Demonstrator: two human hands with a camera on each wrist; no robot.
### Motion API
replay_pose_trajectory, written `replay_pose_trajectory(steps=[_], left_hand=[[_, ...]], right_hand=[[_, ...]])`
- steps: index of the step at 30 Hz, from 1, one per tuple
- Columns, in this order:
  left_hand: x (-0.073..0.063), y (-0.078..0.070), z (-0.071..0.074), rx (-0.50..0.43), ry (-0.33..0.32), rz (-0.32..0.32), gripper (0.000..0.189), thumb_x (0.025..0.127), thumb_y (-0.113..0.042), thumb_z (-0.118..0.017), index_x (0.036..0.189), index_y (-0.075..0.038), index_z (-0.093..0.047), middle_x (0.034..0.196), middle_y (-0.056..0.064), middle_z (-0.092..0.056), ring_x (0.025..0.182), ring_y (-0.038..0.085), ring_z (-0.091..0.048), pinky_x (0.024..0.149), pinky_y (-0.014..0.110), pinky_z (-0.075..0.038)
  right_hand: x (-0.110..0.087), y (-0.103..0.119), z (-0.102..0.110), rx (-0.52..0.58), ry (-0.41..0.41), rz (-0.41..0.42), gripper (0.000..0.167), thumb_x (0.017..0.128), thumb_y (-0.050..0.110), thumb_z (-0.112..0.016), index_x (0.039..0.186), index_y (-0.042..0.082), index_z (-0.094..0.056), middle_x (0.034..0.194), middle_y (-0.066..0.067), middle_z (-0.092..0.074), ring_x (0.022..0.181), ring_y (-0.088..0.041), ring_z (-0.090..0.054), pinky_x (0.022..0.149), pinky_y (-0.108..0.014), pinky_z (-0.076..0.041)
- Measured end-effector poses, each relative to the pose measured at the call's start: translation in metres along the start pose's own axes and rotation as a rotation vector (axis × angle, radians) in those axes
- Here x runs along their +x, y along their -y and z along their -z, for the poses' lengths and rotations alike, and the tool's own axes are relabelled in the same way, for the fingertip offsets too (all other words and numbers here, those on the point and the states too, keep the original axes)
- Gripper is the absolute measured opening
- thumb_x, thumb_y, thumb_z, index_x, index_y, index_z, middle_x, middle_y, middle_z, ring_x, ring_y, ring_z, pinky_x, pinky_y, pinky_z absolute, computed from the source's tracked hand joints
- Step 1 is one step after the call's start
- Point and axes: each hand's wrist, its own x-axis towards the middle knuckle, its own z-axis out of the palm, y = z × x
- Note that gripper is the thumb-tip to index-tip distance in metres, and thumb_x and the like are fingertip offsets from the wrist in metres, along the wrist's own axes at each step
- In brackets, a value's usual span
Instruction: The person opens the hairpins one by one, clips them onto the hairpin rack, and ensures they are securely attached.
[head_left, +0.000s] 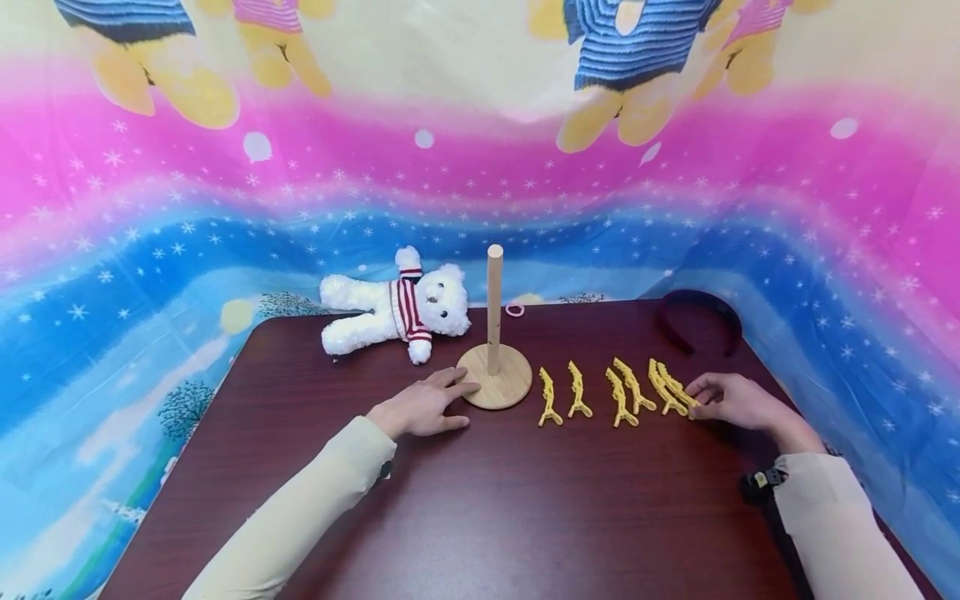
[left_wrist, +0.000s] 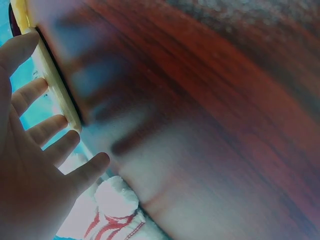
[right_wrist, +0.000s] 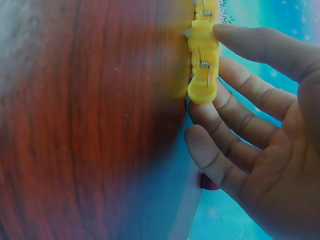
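A row of yellow hair clips [head_left: 577,390] lies on the table, their forked handle ends toward me; the right wrist view shows small metal springs on one clip [right_wrist: 204,65]. My right hand [head_left: 738,400] pinches the handle end of the rightmost clip, with the thumb on one side and bent fingers on the other. My left hand [head_left: 423,406] lies palm down with spread fingers, fingertips at the left edge of a round wooden base [head_left: 501,393]. From that base rises an upright wooden post [head_left: 494,308]. The left wrist view shows the fingertips along the base's rim [left_wrist: 62,95].
Left of the post, a white teddy bear [head_left: 408,308] in a striped sweater lies on its back. A dark headband [head_left: 701,296] lies at the back right corner, and a small pink ring [head_left: 514,310] behind the post. Printed cloth [head_left: 465,179] hangs around the table's edges.
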Motion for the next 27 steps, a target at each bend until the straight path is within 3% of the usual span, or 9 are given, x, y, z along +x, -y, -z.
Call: replay_pose_trajectory(steps=[19, 27], left_hand=[[0.0032, -0.0016, -0.0005, -0.004, -0.004, -0.029, 0.064, 0.098, -0.046, -0.058, 0.154, -0.023, -0.039, 0.164, 0.016, -0.025, 0.153, 0.031, -0.025, 0.119, 0.044, -0.034], [0.0028, -0.0041, 0.0009, -0.009, 0.011, -0.022, 0.065, 0.099, -0.046, -0.058, 0.155, -0.023, -0.038, 0.165, 0.015, -0.025, 0.154, 0.03, -0.024, 0.12, 0.044, -0.033]], right_hand=[[0.0033, -0.0013, -0.0028, -0.108, -0.018, -0.06, 0.044, 0.078, 0.045, -0.082, 0.105, 0.012, -0.072, 0.093, -0.001, -0.064, 0.08, -0.013, -0.052, 0.069, -0.03, -0.042], [0.0018, -0.0007, -0.002, -0.112, -0.021, -0.091, 0.041, 0.078, 0.042, -0.083, 0.103, 0.011, -0.073, 0.086, 0.0, -0.063, 0.076, -0.015, -0.05, 0.065, -0.029, -0.039]])
